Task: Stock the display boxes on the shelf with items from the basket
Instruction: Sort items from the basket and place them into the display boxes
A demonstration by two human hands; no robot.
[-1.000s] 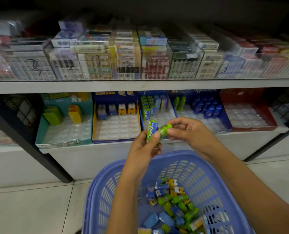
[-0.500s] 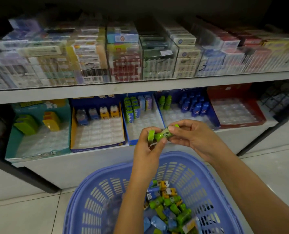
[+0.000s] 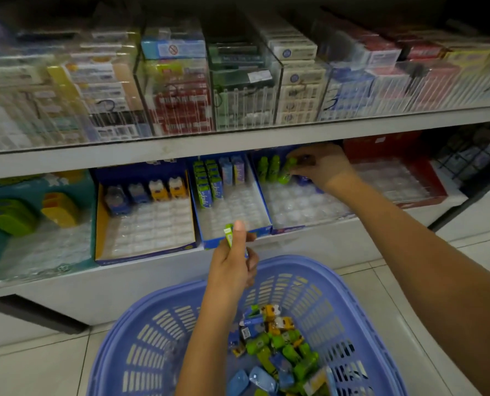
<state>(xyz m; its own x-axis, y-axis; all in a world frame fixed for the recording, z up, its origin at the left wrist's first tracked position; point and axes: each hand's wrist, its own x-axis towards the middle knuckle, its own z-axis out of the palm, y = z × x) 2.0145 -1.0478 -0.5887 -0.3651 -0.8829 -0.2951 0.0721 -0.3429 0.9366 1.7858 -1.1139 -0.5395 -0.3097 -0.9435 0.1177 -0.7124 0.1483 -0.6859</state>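
Above basket (image 3: pixel 295 265), left grip (image 3: pixel 232 267) round green pack (image 3: pixel 228 235); right grip (image 3: pixel 321 164) round green tube (image 3: pixel 286 172)

Five boxes on the shelf (image 3: pixel 141 284): one teal box (image 3: pixel 75 181) far left, one yellow-sided box (image 3: pixel 98 221), two blue ones, the left blue box (image 3: pixel 209 243) and the right blue box (image 3: pixel 292 230), and one red box (image 3: pixel 381 144) at right.

Teal box: one green item (image 3: pixel 10 218), one yellow item (image 3: pixel 60 208).

Yellow-sided box: four in the far row — two blue toys (image 3: pixel 116 198), two yellow toys (image 3: pixel 158 190).

Left blue box: perhaps eight green packs (image 3: pixel 206 192) (the far ones blur) and two pale packs (image 3: pixel 238 172).

Right blue box: two standing tubes (image 3: pixel 274 167), plus a third tube (image 3: pixel 286 172) in the right hand (image 3: pixel 321 167).

One held pack (image 3: pixel 228 234) in the left hand (image 3: pixel 232 267).

One basket (image 3: pixel 346 290) — its heap (image 3: pixel 278 347) runs past a dozen.
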